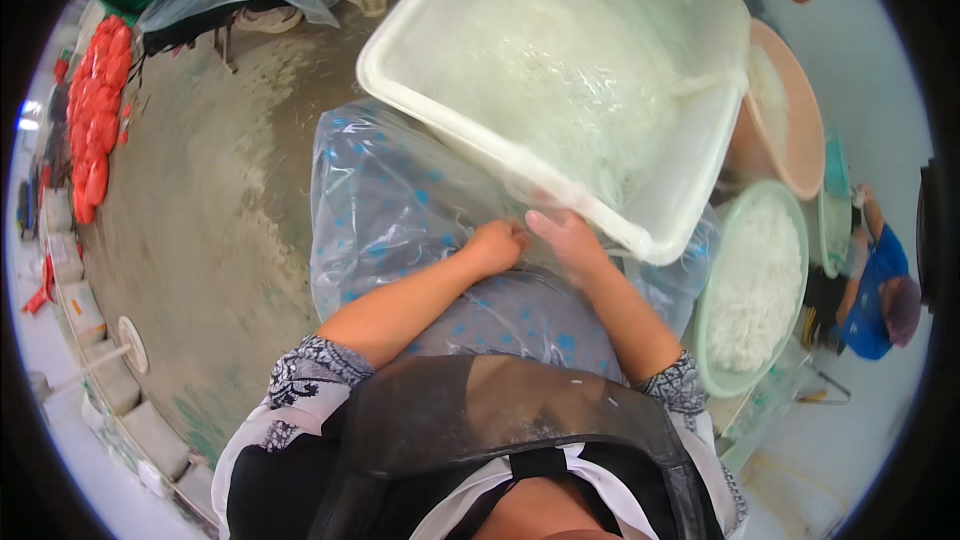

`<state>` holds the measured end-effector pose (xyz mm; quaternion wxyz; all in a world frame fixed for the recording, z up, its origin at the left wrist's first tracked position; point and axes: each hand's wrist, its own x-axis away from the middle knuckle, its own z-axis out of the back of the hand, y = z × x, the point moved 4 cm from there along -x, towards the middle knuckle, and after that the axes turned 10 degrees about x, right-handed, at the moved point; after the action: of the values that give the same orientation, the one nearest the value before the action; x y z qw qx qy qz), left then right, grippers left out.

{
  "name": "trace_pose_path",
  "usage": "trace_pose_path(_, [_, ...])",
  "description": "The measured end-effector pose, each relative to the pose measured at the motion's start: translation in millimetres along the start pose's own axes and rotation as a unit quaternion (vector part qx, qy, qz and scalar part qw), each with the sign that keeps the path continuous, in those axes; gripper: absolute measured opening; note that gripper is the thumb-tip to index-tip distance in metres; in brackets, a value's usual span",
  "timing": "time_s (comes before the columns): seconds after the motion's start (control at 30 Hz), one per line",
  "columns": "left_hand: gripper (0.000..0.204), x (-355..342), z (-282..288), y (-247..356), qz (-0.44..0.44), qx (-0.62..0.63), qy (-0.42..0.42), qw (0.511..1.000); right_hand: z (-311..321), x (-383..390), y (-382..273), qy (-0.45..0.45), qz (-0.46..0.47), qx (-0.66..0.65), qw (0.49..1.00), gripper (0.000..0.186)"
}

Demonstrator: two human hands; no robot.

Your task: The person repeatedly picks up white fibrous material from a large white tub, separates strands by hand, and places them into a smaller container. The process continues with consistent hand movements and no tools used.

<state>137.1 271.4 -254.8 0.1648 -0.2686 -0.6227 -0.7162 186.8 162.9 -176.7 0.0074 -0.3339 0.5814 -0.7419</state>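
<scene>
A large white plastic basin (440,118) stands tilted in front of me. Inside lies a mass of pale, translucent strands (590,70) that look wet. Just below the basin's near edge, my left hand (497,247) is closed with its fingers curled in; what it may hold is hidden. Beside it, close to the near rim, my right hand (570,243) is smeared by motion, so its fingers and anything between them do not show clearly. A clear plastic apron with blue dots (375,205) covers my lap under both forearms.
At my right are a pale green basin (712,340) full of white pieces and a peach-coloured basin (803,130). A person in blue (868,310) works beyond them. Other people sit across the top. Red net bundles (97,130) and boxes (80,310) line the left.
</scene>
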Motion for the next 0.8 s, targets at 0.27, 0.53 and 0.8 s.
trace_pose_path(0.27, [0.017,23.0,10.0,13.3,0.022,0.668,-0.177,0.723,1.9,31.3,13.2,-0.181,-0.133,-0.093,0.97,0.029])
trace_pose_path(0.53, [0.014,83.9,42.9,58.6,-0.087,0.628,-0.131,0.762,24.7,49.2,24.6,-0.171,-0.126,-0.18,0.961,0.021])
trace_pose_path(0.8, [0.023,70.5,20.1,11.8,0.094,0.607,-0.007,0.789,14.4,61.3,1.7,-0.198,-0.112,-0.089,0.97,0.021])
